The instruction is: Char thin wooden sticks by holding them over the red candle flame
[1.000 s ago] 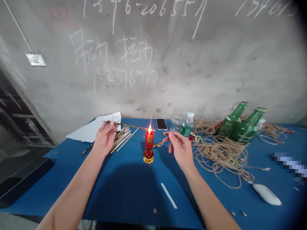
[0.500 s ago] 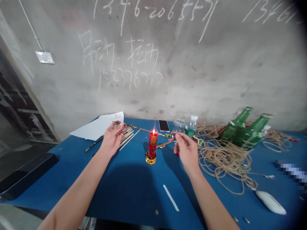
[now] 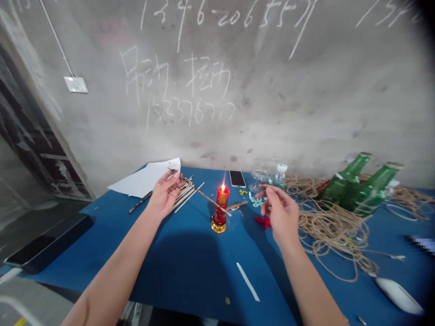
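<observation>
Thin stick held across the red candle, right hand empty

You face a blue-topped table pushed against a rough concrete wall scrawled with white chalk digits and characters; a white cable runs down to a white wall plate at upper left. Your left hand is closed on a thin wooden stick, pinching its near end between the fingertips; the stick's long axis slopes down and to the right, crossing in front of the lit red candle just below the flame, and its far tip ends just past the candle's right side. The candle stands upright on a gold base. Your right hand is released and holds nothing, its fingers loosely curled, hovering near a small red knot and a pale blue piece; behind them are a glass jar and a plastic bottle. Under your left hand lies a bundle of wooden strips, beside white paper; a phone lies behind the candle, and tangled twine spreads around two tilted green glass bottles
</observation>
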Demonstrator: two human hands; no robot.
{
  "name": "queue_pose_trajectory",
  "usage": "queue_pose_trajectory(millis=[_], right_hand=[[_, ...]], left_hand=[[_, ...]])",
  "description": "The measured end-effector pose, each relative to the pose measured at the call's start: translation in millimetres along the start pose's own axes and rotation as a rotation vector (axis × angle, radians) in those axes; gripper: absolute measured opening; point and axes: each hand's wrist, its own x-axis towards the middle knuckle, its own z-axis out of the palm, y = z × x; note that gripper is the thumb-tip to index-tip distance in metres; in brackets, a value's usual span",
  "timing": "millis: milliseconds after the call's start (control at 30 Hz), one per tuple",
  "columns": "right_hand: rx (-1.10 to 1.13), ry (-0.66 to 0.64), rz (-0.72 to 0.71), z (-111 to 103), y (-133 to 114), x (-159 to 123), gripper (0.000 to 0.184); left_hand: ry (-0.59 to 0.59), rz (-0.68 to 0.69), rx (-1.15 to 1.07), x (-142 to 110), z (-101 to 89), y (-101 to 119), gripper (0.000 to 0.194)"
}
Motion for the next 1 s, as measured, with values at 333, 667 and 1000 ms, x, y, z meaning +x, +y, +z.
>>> queue_pose_trajectory(millis=[333,667,1000], right_hand=[[0.047,0.123,-0.008,-11,-8,8,0.034],[0.06,0.206,-0.001,-16,-7,13,0.034],[0.055,0.193,0.024,-11,-7,10,0.031]], left_hand=[[0.069,0.077,-0.024,15,-22.1,17,0.027],[0.502,0.166,0.195,34,-77.4,36,0.028],[0.408,0.306,0.373,13,-52.6,31,0.031]])
